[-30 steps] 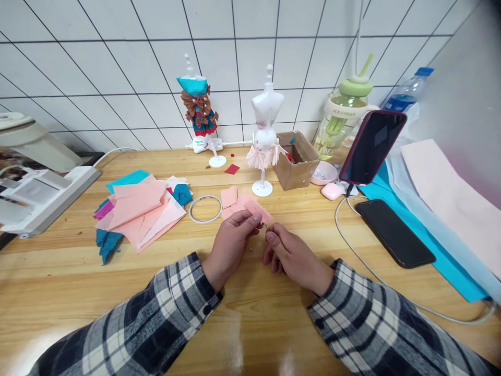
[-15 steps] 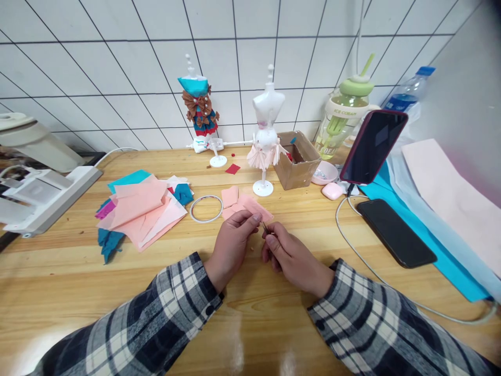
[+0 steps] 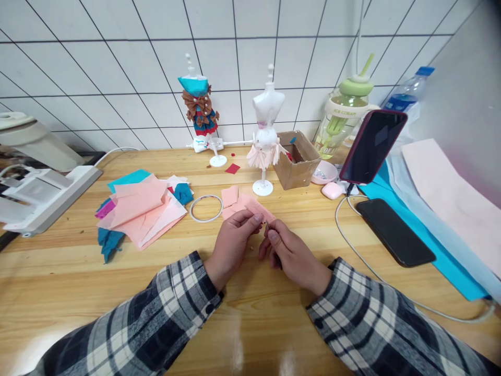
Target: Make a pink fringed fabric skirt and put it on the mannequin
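Observation:
My left hand (image 3: 234, 243) is pinched shut, thumb against forefinger, on something too small to make out. Close beside it, my right hand (image 3: 291, 250) is closed on a thin dark tool, mostly hidden by the fingers, its tip pointing at the left fingertips. Pink paper pieces (image 3: 229, 196) lie just beyond the hands. Behind them stands a small white mannequin (image 3: 268, 107) with a pale pink frilled skirt (image 3: 263, 156). A second mannequin (image 3: 199, 107) at the back left wears a turquoise, brown and red outfit. A white ring (image 3: 191, 209) lies left of the pink pieces.
Coloured paper sheets (image 3: 136, 209) are piled at the left, near a white power strip (image 3: 58, 201). A cardboard box (image 3: 296, 172), pink dish (image 3: 325, 173), green-lidded bottle (image 3: 346, 112), propped phone (image 3: 373, 146), flat phone (image 3: 396, 232) and cable (image 3: 364, 263) are at the right.
My right fingers have shifted slightly on the dark tool, and its lower end now shows below them. My left hand has barely moved.

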Motion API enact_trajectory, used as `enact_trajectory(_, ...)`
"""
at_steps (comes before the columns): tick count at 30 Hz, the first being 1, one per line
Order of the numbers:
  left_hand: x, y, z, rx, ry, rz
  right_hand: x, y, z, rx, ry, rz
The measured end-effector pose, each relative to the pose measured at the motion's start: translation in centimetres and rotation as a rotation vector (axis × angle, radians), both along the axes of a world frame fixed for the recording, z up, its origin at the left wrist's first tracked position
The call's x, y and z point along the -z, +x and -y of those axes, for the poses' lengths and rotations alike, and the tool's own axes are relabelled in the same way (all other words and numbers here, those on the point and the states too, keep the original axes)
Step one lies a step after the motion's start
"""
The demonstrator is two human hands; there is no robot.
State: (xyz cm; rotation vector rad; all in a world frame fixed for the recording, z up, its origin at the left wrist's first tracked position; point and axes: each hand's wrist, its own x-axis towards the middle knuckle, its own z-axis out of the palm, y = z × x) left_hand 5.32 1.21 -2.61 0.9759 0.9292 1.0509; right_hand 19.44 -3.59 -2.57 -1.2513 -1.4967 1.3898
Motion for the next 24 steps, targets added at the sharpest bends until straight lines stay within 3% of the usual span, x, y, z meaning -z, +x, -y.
enact_trajectory(17, -0.16, 0.06, 0.10, -0.003, 0.000, -0.017, 0.14, 0.08, -0.04, 0.003, -0.019, 0.007)
enact_trajectory(24, -0.27, 0.03, -0.18, -0.065, -0.067, 0.076, -0.28, 0.45, 0.00, -0.030, -0.054, 0.036)
